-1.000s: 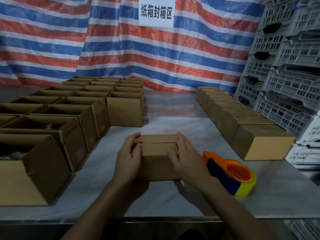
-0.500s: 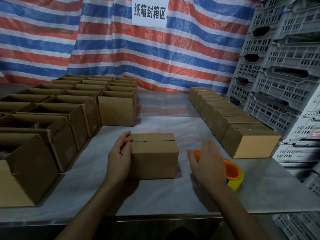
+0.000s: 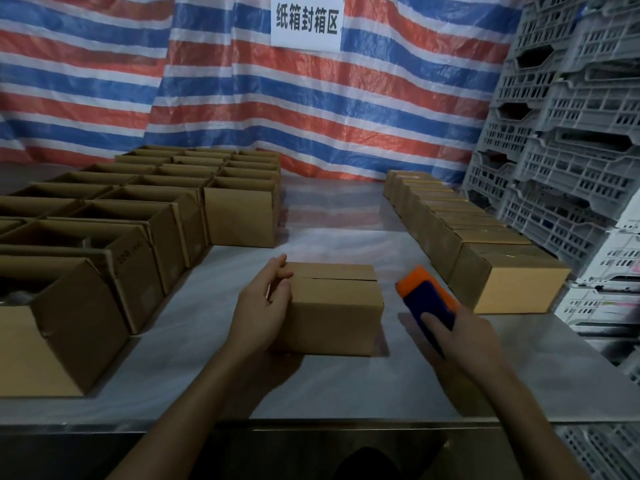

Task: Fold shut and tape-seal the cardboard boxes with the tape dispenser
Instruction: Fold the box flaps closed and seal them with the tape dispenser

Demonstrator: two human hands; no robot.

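On the table point(image 3: 194, 344), hands point(image 3: 263, 308) point(image 3: 462, 341) grip box point(image 3: 334, 306) and dispenser point(image 3: 427, 296).

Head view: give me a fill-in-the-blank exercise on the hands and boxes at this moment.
1. The right hand grips the tape dispenser to the ____ of the middle box.
2. The left hand holds that box's ____ end.
3. Its folded flaps show a bare seam with no ____ on it.
4. The open boxes stand on the table's ____ side.
Missing: right; left; tape; left.
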